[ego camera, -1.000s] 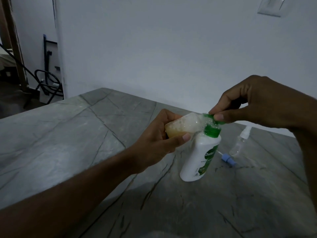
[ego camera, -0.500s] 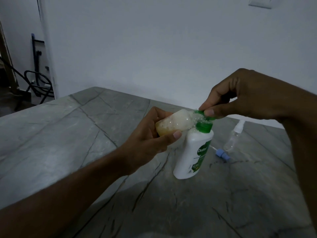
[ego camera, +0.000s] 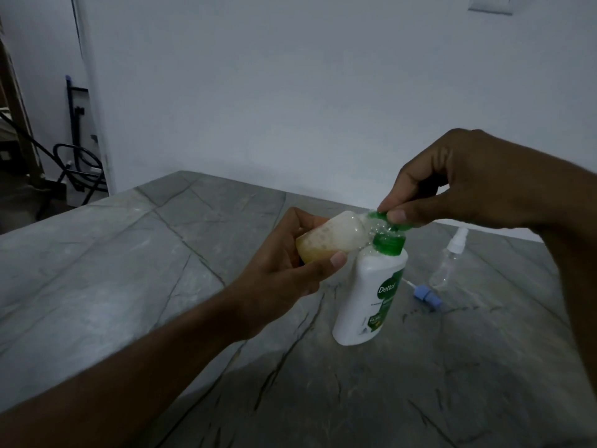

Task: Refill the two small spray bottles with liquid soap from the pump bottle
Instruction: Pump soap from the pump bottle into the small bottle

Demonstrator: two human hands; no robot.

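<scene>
A white pump bottle [ego camera: 366, 295] with a green pump head [ego camera: 387, 234] stands on the grey stone table [ego camera: 129, 253]. My right hand [ego camera: 458, 185] presses down on the green head from above. My left hand [ego camera: 290, 270] holds a small clear spray bottle [ego camera: 332, 239] tilted on its side, with its open mouth at the pump's spout. Yellowish liquid and foam fill that bottle. A second small spray bottle [ego camera: 449, 258], clear with a white sprayer, stands behind and to the right. A blue spray cap [ego camera: 426, 294] with its dip tube lies on the table between them.
A white wall runs along the back of the table. The table's left edge drops to a dark floor with black cables [ego camera: 74, 169] and a stand. A wall plate [ego camera: 489, 3] sits at the top right.
The view has shifted slightly. Both hands keep their grips, the small bottle staying at the spout with foam inside it.
</scene>
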